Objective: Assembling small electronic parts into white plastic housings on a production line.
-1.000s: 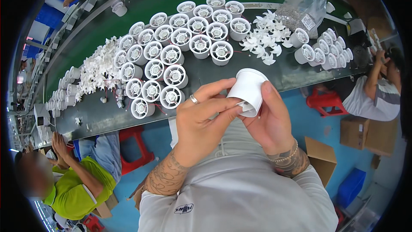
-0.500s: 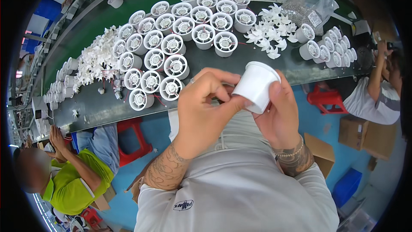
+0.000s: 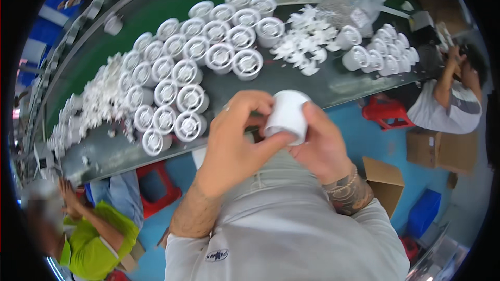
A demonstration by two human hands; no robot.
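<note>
A white plastic cup-shaped housing is held in front of me at the table's near edge. Its wider rimmed end points up and away, and its lower end tilts toward me. My left hand grips it from the left, with the thumb against the lower end and the fingers bent at its side. My right hand wraps round its right side. The palm sides of both hands are partly hidden. Beyond them, several white housings with spoked round insides stand in rows, blurred by motion.
White bladed plastic pieces are heaped right of the rows, and another heap lies left. More white cups are grouped at the right beside a clear bag. Co-workers sit at both sides, near red stools. An open carton is at lower right.
The housing has come left and slightly down in the picture, turned more upright, with both hands still on it. The table's contents have shifted left, and the picture is blurrier.
</note>
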